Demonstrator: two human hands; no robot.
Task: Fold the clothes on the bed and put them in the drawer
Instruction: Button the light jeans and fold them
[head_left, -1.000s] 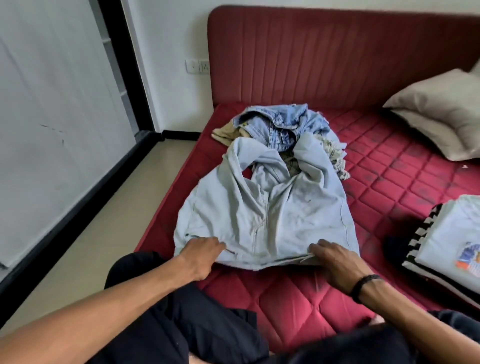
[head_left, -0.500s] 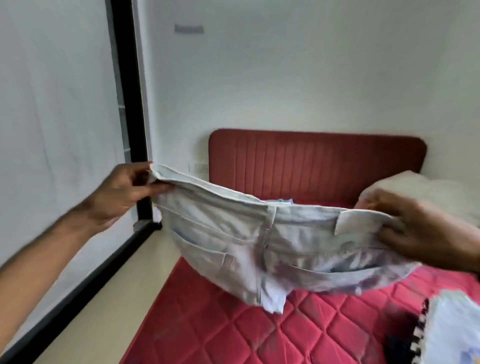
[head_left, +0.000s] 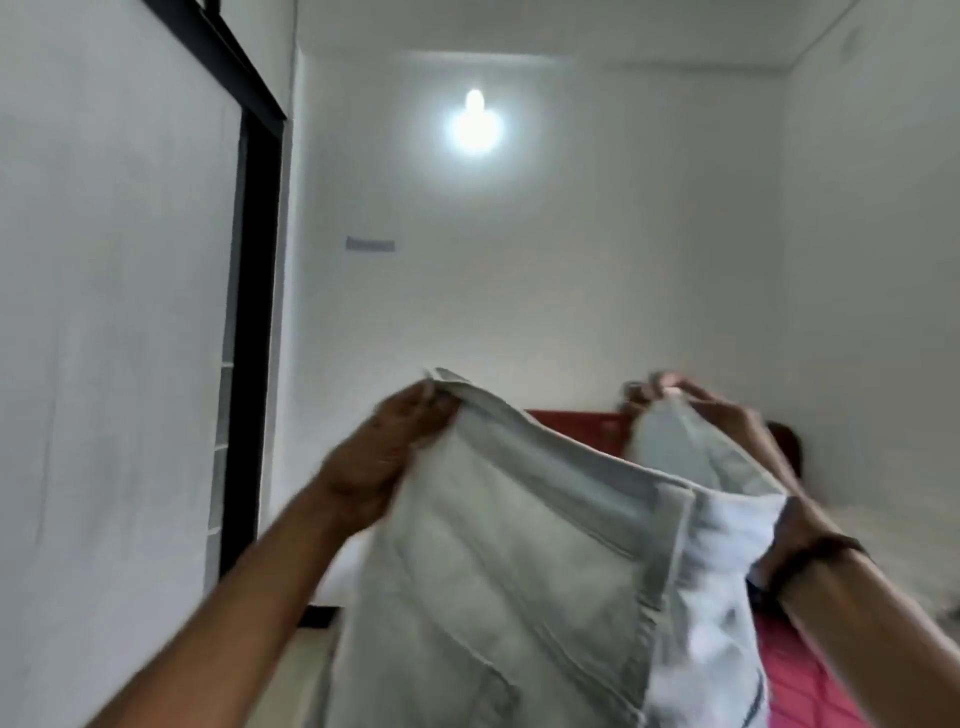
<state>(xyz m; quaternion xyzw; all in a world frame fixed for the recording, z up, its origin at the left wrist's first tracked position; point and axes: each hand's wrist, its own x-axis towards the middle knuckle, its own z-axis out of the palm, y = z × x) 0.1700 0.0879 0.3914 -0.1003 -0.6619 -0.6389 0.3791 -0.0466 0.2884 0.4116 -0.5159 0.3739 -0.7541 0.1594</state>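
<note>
White walls, lit bulb, red bed low right.

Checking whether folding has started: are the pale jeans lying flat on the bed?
No, both the left hand and right hand hold the pale jeans up in the air.

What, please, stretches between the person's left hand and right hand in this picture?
The head view shows the pale jeans spanning between the left hand and right hand, each gripping their upper edge.
</note>
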